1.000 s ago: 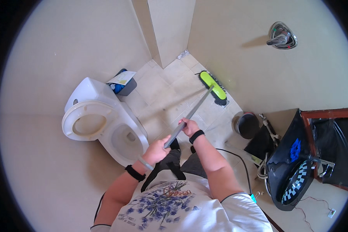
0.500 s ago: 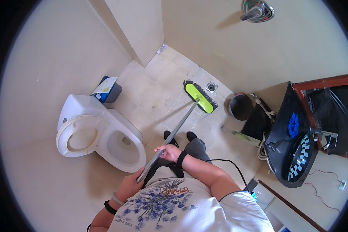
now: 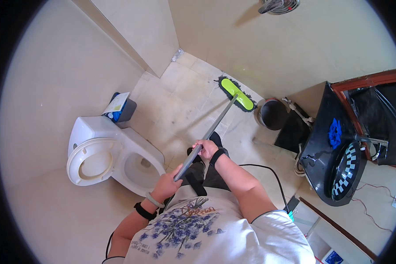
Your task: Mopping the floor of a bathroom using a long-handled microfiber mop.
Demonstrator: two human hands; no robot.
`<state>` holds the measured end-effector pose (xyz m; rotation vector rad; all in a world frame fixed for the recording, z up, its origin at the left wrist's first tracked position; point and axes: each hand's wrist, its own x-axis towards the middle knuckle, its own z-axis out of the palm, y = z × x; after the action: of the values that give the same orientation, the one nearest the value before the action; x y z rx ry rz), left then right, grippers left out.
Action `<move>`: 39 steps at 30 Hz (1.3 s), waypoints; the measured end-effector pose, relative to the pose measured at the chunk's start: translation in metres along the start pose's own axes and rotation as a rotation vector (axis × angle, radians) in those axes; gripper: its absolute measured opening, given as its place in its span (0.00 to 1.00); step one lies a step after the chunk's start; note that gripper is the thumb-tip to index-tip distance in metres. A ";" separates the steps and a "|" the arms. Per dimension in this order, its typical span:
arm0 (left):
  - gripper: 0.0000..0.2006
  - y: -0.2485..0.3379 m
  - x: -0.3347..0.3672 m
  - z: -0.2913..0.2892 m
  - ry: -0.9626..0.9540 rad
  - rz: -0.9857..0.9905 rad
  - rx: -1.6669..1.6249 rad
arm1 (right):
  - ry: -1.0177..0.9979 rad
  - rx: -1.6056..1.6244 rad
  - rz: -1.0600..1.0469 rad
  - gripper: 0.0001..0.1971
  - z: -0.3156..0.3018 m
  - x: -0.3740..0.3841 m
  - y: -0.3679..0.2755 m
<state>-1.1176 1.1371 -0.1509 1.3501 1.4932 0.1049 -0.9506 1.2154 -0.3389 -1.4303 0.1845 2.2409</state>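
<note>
A dust mop (image 3: 224, 115) with a grey pole slants away from me across the tiles. Its bright green head (image 3: 237, 94), fringed in dark grey, lies flat on the floor close to the far wall. My left hand (image 3: 167, 182) is wrapped round the near end of the pole, in front of my shirt. Farther up the pole my right hand (image 3: 205, 150) is closed round it too. The floor drain is hidden under the mop head.
A white toilet (image 3: 138, 165) with its lid raised stands left, beside a grey bin (image 3: 126, 111). To the right are a dark bucket (image 3: 273, 114), pipes (image 3: 297, 110) and a black basin counter (image 3: 317, 149) holding a blue cloth (image 3: 335, 133). A black cable (image 3: 268, 174) runs by my right side.
Both my hands have pushed forward, and the mop head has slid away and right, over the drain, toward the far wall and bucket. My view has shifted slightly.
</note>
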 end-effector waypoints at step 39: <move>0.26 0.007 -0.058 -0.029 -0.046 -0.046 0.086 | -0.204 0.021 0.220 0.03 0.022 -0.041 0.035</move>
<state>-1.1462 1.1123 -0.0980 1.3766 1.5039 -0.0203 -0.9706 1.1793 -0.2974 -1.2107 0.3099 2.5362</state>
